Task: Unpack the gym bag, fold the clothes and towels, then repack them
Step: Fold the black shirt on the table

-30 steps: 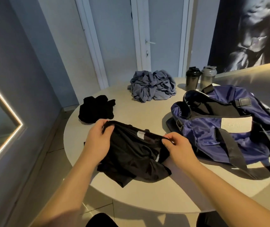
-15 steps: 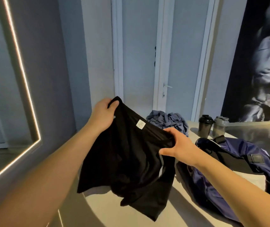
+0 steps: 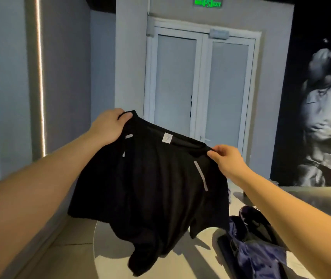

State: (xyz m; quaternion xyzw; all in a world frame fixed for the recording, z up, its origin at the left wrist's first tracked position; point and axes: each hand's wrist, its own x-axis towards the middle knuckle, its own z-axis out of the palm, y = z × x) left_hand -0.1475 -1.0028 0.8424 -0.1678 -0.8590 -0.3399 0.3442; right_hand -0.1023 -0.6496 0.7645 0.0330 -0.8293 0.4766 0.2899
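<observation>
White double doors (image 3: 200,87) are seen behind a round desk (image 3: 180,264). One shoulder of a black shirt (image 3: 160,188) is gripped by the left hand (image 3: 108,125), fingers curled over the fabric; the other is pinched by the right hand (image 3: 226,160). The shirt is held spread above the desk, beside a blue bag (image 3: 257,252).

1. The head-worn camera faced forward and slightly downward, towards the double door (image 3: 200,87)
2. It sat near the held-up black shirt (image 3: 150,188), with the table (image 3: 108,248) low in frame
</observation>
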